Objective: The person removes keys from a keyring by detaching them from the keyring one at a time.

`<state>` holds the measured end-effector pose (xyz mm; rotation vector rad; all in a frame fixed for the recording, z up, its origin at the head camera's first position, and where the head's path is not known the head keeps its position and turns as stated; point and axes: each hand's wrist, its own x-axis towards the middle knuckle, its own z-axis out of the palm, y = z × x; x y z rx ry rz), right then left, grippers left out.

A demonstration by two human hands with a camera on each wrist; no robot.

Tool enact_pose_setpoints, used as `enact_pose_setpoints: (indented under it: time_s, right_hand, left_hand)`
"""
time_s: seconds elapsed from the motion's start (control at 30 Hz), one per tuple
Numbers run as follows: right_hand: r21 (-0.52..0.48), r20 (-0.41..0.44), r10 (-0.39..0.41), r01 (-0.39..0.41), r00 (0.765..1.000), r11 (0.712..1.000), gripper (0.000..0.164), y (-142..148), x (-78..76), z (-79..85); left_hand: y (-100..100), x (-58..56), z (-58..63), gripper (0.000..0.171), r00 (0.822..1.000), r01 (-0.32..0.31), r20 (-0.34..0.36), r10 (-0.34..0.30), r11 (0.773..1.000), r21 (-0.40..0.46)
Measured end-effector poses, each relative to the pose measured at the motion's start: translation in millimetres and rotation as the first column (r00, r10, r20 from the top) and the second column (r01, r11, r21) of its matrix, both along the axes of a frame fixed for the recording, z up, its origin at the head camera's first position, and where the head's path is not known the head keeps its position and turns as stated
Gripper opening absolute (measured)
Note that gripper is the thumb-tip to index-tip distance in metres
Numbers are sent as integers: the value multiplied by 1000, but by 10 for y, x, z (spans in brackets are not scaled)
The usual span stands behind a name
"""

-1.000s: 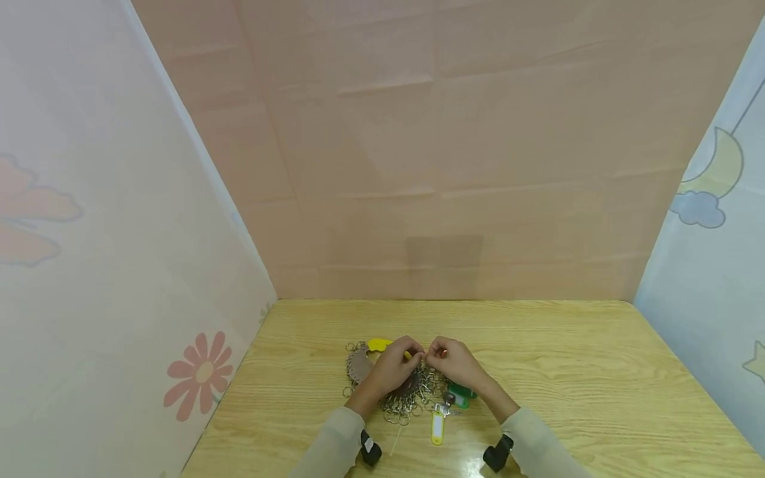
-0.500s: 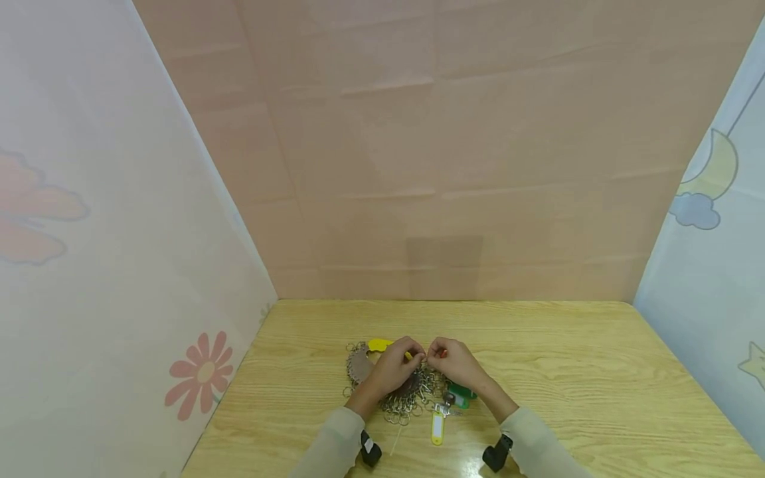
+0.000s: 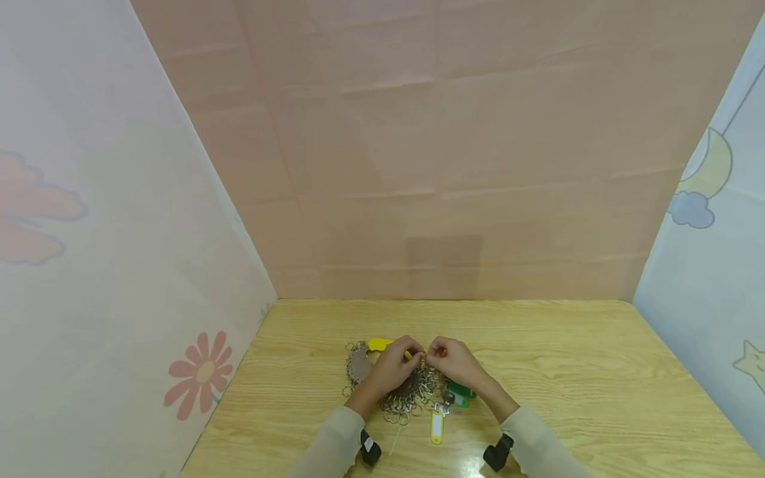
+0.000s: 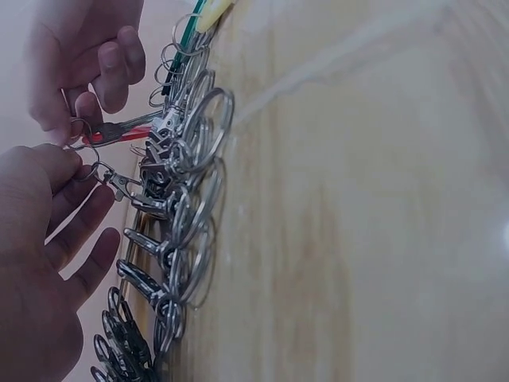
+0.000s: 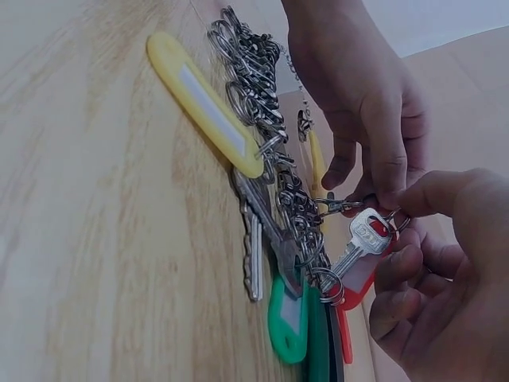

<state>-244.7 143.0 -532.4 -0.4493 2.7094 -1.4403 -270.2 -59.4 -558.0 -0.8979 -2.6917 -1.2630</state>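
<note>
Both hands meet over a heap of metal snap hooks and rings on the table. My left hand pinches a key ring between thumb and finger, with a snap hook joined to it. My right hand pinches beside it, where the ring's top edge shows. From the right fingertips hang a silver key and a red key tag. In the right wrist view, the left fingers partly hide the joint of the rings. Below lie brown curved pieces fringed with hooks and rings.
A yellow key tag with keys lies nearest the person. Green key tags lie under the right wrist. A yellow piece sits behind the left hand. A thin pale stick lies on the wooden table.
Both hands stay in nearly the same place, fingertips together. Only slight finger movement at the key ring shows; the tags and hooks on the table have not moved.
</note>
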Motion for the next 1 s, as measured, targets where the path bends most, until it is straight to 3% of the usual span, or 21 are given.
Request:
enact_pose_setpoints:
  time_s: [0.67,1.0]
  right_hand:
    - [-34,39,8,-7,999,999,6,5,-4,-58]
    - [-17,4,5,-5,1000,1000,8,13,-16,5]
  left_hand:
    - [-3,31,-9,11,999,21,42,-21,1000,10]
    - [-6,-23,-21,11,1000,20,14,-20,1000,13]
